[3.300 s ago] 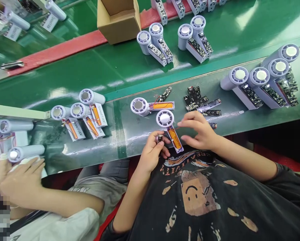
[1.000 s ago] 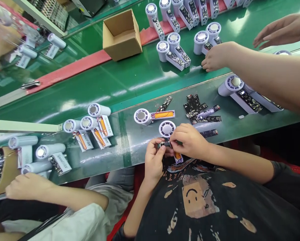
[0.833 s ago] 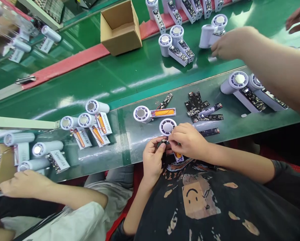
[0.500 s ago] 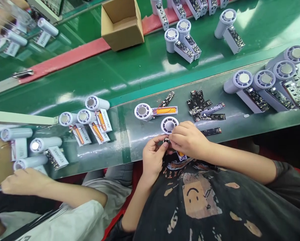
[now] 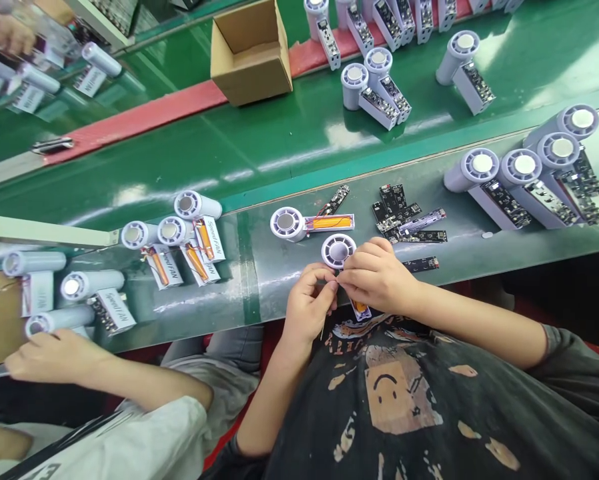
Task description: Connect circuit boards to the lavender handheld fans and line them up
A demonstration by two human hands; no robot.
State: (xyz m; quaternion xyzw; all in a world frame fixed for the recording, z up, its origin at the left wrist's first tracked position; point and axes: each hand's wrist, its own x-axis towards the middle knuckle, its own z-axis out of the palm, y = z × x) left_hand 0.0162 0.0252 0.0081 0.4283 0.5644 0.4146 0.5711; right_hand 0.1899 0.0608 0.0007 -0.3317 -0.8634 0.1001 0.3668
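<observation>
Fingertips of the left hand (image 5: 307,300) and right hand (image 5: 377,279) press together, pinching a tiny hidden part just beside a round lilac plastic fan head (image 5: 338,251). Its orange battery strip (image 5: 359,309) shows below; a sharp tug could strain the leads.

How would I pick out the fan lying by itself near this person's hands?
On the grey-green bench, find the person's left hand and right hand. Up and left of them lies a fan alone, orange battery exposed, with no circuit board, unlike the fans at far right.
</observation>
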